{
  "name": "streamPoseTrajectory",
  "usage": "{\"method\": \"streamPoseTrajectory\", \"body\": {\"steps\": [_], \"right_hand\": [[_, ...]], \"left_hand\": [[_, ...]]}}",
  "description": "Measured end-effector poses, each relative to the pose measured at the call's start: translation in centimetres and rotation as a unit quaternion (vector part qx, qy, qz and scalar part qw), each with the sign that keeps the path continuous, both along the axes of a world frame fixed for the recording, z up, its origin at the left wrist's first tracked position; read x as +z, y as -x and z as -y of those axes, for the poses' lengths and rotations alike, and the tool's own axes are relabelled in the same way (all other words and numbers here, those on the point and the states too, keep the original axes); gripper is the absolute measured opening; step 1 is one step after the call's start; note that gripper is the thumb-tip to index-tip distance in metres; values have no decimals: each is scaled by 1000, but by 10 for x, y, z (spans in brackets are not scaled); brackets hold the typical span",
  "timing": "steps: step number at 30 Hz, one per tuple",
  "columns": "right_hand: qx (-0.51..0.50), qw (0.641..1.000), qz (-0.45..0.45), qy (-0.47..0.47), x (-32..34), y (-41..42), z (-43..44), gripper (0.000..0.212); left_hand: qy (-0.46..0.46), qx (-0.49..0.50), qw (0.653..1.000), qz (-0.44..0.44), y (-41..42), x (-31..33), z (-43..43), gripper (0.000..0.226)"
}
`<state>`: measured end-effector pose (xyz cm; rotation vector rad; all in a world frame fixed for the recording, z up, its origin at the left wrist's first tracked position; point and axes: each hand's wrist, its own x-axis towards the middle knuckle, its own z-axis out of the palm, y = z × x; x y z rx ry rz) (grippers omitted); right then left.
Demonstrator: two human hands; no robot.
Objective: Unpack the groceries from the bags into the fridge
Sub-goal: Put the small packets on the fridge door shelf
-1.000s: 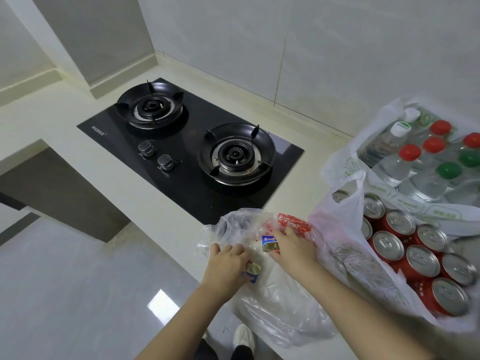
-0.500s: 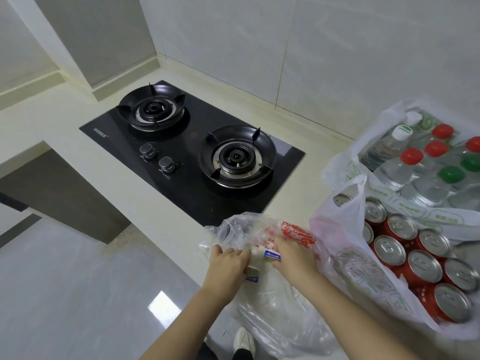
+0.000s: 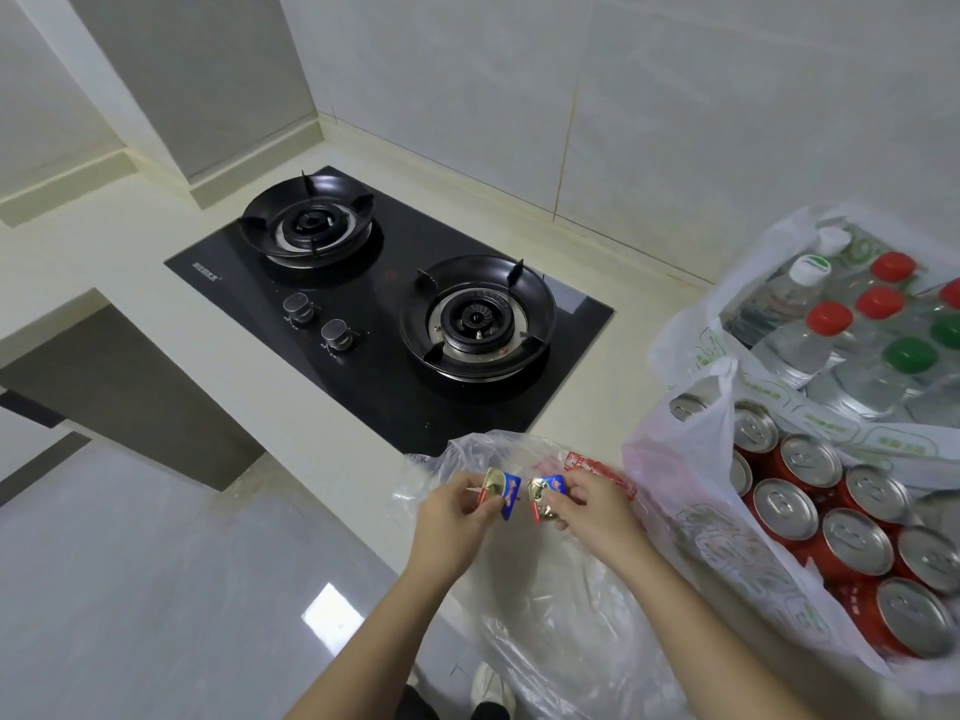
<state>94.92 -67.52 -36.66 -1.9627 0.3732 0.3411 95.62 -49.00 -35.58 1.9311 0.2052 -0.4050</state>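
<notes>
My left hand (image 3: pixel 453 522) pinches a small gold-and-blue foil packet (image 3: pixel 502 489) above the clear plastic bag (image 3: pixel 545 615) at the counter's front edge. Beside it, my right hand (image 3: pixel 597 509) pinches a second small foil packet (image 3: pixel 545 498) of the same kind. The two packets are held close together, just apart. A white bag (image 3: pixel 691 491) to the right holds several red drink cans (image 3: pixel 784 509). Behind it another white bag (image 3: pixel 691 335) holds several water bottles (image 3: pixel 810 340) with red, green and white caps. No fridge is in view.
A black two-burner gas hob (image 3: pixel 389 324) is set into the cream counter (image 3: pixel 156 283), left of the bags. Tiled walls stand behind. The counter steps down at the left, with grey floor (image 3: pixel 130 589) below and my shoe (image 3: pixel 491 691) at the bottom.
Both hands have lifted out of the clear bag's mouth, each bringing up a foil packet, and now hold them side by side above the bag.
</notes>
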Motion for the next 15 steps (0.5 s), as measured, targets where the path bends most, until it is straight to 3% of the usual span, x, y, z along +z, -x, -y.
{"method": "streamPoseTrajectory", "body": {"steps": [4, 9, 15], "right_hand": [[-44, 997, 10, -68, 10, -3, -6, 12], [-48, 993, 10, -107, 22, -7, -19, 9], [-15, 989, 29, -142, 37, -13, -51, 11]], "left_hand": [[68, 45, 997, -3, 0, 10, -1, 9], [108, 46, 993, 22, 7, 24, -10, 34], [129, 130, 983, 15, 17, 33, -39, 18]]}}
